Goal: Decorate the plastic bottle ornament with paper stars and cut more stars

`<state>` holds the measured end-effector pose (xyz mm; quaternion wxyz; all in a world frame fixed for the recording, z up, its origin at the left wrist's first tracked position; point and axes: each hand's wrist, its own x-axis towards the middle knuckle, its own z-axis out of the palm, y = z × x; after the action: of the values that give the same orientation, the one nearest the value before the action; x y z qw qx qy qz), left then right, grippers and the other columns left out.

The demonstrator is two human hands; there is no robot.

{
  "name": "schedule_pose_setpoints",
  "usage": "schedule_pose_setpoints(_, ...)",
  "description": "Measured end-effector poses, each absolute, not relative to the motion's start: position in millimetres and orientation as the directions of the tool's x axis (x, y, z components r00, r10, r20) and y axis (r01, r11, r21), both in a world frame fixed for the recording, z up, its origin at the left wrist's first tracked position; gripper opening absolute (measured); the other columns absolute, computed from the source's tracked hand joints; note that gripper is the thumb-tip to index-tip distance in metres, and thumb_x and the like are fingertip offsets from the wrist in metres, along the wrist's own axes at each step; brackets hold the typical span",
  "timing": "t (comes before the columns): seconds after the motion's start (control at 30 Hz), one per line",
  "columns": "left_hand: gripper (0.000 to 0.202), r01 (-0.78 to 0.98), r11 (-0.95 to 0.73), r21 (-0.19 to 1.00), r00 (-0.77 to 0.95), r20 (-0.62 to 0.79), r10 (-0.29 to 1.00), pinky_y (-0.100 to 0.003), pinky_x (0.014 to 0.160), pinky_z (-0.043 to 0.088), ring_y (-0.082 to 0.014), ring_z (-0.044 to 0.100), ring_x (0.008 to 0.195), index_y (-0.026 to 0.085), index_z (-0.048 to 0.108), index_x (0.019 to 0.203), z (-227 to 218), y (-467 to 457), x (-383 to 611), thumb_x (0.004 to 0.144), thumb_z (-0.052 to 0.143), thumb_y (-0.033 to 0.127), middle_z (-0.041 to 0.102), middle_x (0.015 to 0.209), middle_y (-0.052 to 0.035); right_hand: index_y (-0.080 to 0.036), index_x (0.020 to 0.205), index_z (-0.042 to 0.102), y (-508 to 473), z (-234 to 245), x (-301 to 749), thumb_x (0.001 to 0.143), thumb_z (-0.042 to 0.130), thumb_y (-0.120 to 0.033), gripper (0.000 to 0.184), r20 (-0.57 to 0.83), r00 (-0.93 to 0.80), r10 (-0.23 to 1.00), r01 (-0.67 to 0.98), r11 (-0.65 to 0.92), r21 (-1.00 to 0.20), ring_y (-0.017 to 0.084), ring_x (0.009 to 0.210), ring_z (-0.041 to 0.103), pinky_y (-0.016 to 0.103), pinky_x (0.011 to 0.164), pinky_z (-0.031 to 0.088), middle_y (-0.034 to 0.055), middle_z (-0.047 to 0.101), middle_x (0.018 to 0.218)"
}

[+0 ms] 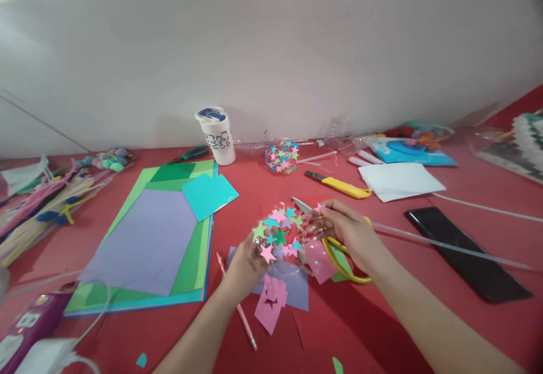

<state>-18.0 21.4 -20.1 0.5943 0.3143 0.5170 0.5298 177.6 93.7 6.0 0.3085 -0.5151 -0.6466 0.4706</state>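
My left hand (pixel 248 263) is closed around a clear ball (pixel 282 235) dotted with pink, blue and green paper stars. A small pink paper star (pixel 319 208) sits at the pinched fingertips of my right hand (pixel 345 230), just right of that ball. Yellow-handled scissors (pixel 348 275) lie under and beside my right hand, blades pointing away. Below the ball are a pink paper scrap (pixel 271 306) with a star-shaped hole and a purple sheet (pixel 299 289). A pink pencil (pixel 246 326) lies by my left wrist.
Stacked coloured paper (pixel 144 244) covers the left side. Behind stand a white cup (pixel 218 139) and a second star-covered ball (pixel 282 156). A yellow cutter (pixel 345 186), a white packet (pixel 401 180) and a black case (pixel 466 255) lie right. Pipe cleaners (pixel 46 210) are far left.
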Motion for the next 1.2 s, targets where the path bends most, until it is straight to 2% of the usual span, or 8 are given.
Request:
schedule_pose_setpoints(0.1, 0.029, -0.285, 0.262, 0.922, -0.053, -0.288, 0.956, -0.023, 0.053, 0.046, -0.0114, 0.053, 0.058, 0.021, 0.059, 0.075, -21, 21, -17, 0.049, 0.072, 0.018, 0.061, 0.067, 0.0013, -0.022, 0.079, 0.041, 84, 16, 181, 0.087, 0.041, -0.036, 0.016, -0.202, -0.266, 0.943, 0.168, -0.161, -0.973, 0.015, 0.062, 0.068, 0.029, 0.053, 0.055, 0.0028, 0.069, 0.089)
schedule_pose_setpoints(0.2, 0.04, -0.242, 0.263, 0.934, -0.03, -0.278, 0.96, -0.025, 0.059, 0.048, -0.0125, 0.055, 0.064, 0.02, 0.058, 0.083, -21, 22, -17, 0.046, 0.072, 0.013, 0.063, 0.077, -0.001, -0.022, 0.077, 0.043, 78, 17, 180, 0.079, 0.052, -0.041, 0.021, -0.279, -0.256, 0.926, 0.029, -0.281, -0.959, 0.014, 0.053, 0.066, 0.026, 0.045, 0.051, 0.0018, 0.069, 0.088)
schedule_pose_setpoints(0.33, 0.045, -0.178, 0.267, 0.947, -0.018, -0.274, 0.962, -0.026, 0.064, 0.049, -0.0154, 0.057, 0.074, 0.02, 0.059, 0.092, -19, 24, -17, 0.049, 0.069, 0.013, 0.064, 0.091, -0.0045, -0.022, 0.076, 0.046, 75, 12, 178, 0.075, 0.058, -0.042, 0.023, -0.332, -0.275, 0.902, -0.093, -0.369, -0.925, 0.015, 0.05, 0.065, 0.026, 0.043, 0.049, -0.0033, 0.064, 0.068)
schedule_pose_setpoints(0.6, 0.038, -0.098, 0.31, 0.946, -0.062, -0.316, 0.947, -0.033, 0.07, 0.05, -0.0205, 0.062, 0.076, 0.02, 0.063, 0.099, -25, 25, -19, 0.061, 0.065, 0.017, 0.068, 0.087, -0.0055, -0.024, 0.075, 0.045, 69, 6, 180, 0.078, 0.059, -0.041, 0.022, -0.378, -0.315, 0.871, -0.193, -0.448, -0.873, 0.017, 0.057, 0.067, 0.028, 0.048, 0.051, -0.0035, 0.066, 0.075)
schedule_pose_setpoints(0.87, 0.054, 0.0, 0.231, 0.973, -0.146, -0.229, 0.962, -0.032, 0.084, 0.048, -0.0221, 0.063, 0.098, 0.023, 0.051, 0.118, -24, 28, -28, 0.066, 0.067, 0.019, 0.065, 0.109, -0.0079, -0.024, 0.078, 0.043, 61, -2, 179, 0.079, 0.058, -0.043, 0.024, -0.394, -0.362, 0.845, -0.199, -0.483, -0.852, 0.019, 0.063, 0.069, 0.031, 0.055, 0.055, -0.0038, 0.061, 0.065)
schedule_pose_setpoints(1.07, 0.037, -0.165, 0.227, 0.96, -0.109, -0.246, 0.963, -0.036, 0.088, 0.048, -0.0233, 0.061, 0.103, 0.02, 0.053, 0.112, -17, 29, -32, 0.076, 0.06, 0.027, 0.067, 0.107, -0.0102, -0.023, 0.077, 0.048, 45, 6, 173, 0.085, 0.052, -0.041, 0.02, -0.306, -0.407, 0.861, -0.169, -0.4, -0.901, 0.019, 0.077, 0.068, 0.036, 0.073, 0.055, 0.001, 0.063, 0.083)
schedule_pose_setpoints(1.13, 0.037, -0.236, 0.229, 0.944, -0.099, -0.258, 0.961, -0.038, 0.086, 0.049, -0.0258, 0.06, 0.106, 0.018, 0.054, 0.113, -15, 29, -34, 0.077, 0.058, 0.029, 0.066, 0.108, -0.012, -0.024, 0.083, 0.049, 38, 9, 171, 0.092, 0.042, -0.036, 0.017, -0.181, -0.431, 0.884, -0.047, -0.222, -0.974, 0.018, 0.083, 0.065, 0.035, 0.078, 0.053, 0.0024, 0.063, 0.086)
schedule_pose_setpoints(1.2, 0.04, -0.241, 0.224, 0.945, -0.12, -0.258, 0.959, -0.037, 0.081, 0.051, -0.0281, 0.058, 0.108, 0.017, 0.055, 0.113, -9, 28, -34, 0.077, 0.057, 0.034, 0.066, 0.109, -0.0133, -0.024, 0.091, 0.048, 31, 9, 170, 0.096, 0.032, -0.029, 0.017, -0.023, -0.513, 0.858, 0.189, 0.086, -0.978, 0.018, 0.085, 0.062, 0.033, 0.078, 0.05, 0.0033, 0.062, 0.088)
